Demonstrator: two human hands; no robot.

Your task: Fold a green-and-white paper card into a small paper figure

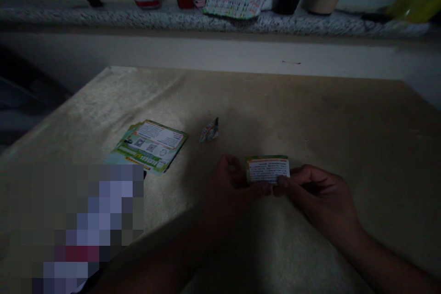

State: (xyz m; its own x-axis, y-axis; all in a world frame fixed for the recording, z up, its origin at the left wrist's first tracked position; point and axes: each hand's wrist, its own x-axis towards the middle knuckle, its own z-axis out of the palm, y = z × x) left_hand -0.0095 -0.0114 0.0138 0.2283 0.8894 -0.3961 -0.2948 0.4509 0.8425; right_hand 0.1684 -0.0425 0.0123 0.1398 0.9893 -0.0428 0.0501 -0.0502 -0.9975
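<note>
Left hand [229, 190]: bare, left of the shared grip, left thumb [259, 188] reaching rightward into it, fingers curled; right hand [322, 195]: bare, right of the grip, right thumb [286, 183] pressed across its front, fingers bent; left forearm [165, 248]: shadowed, slanting nearward and left of the grip; right forearm [389, 257]: bare, slanting nearward and right

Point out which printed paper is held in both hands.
The small paper between the left hand and right hand; the leaflet pile and pointed paper lie on the table, untouched.
</note>
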